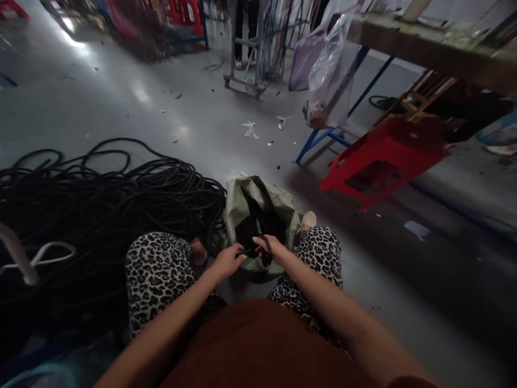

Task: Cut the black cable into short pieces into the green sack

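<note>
Between my knees stands a pale green woven sack (234,207), its mouth open and black material (277,223) inside. Over its near rim, my right hand (272,249) is closed on a pair of scissors (266,253) with black handles, the blades pointing away from me. My left hand (229,261) pinches a piece of black cord (244,252) just left of the scissors. Both hands are close together. On the floor to the left lies a big tangled heap of black cord (161,188), reaching up to the sack.
A red plastic stool (396,153) stands to the right beside a blue-legged workbench (404,40). From the bench hangs a clear plastic bag (329,70). Farther back is a wheeled metal rack (246,43), with a person's legs behind it. Scraps (250,129) litter the grey floor.
</note>
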`<state>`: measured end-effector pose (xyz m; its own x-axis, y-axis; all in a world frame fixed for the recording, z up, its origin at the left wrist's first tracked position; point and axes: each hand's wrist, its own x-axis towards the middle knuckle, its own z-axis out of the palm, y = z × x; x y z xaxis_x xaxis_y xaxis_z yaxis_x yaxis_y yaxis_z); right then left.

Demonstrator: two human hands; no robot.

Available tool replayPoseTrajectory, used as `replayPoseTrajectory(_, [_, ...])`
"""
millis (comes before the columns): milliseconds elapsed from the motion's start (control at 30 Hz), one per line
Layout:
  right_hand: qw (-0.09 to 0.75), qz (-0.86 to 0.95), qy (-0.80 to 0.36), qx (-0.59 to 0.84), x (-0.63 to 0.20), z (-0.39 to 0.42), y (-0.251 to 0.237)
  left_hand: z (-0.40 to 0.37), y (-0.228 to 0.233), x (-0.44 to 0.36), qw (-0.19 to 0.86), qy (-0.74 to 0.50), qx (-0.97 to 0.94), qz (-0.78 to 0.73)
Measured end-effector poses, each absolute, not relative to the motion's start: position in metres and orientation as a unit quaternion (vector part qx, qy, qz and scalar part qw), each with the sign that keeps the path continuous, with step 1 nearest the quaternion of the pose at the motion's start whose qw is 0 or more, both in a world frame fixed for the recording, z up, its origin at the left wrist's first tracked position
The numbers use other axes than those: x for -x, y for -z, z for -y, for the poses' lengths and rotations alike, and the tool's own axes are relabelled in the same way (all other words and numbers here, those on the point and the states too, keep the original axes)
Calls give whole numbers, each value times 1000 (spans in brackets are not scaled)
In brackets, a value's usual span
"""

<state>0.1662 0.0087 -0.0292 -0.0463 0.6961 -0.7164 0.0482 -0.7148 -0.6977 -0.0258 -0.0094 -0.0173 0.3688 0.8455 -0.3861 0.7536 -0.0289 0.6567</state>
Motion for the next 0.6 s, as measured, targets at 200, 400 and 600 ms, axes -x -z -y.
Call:
replayPoseTrajectory(200, [252,280,-686,623,-158,24,7,40,27,2,464,-92,-671,-571])
replayPoseTrajectory(400, [237,267,-672,648,-162,39,0,49,32,-6,498,-107,-649,-566])
replayPoseTrajectory(600, [294,261,-664,636,-177,42,5,45,34,-2,467,-150,-702,-516])
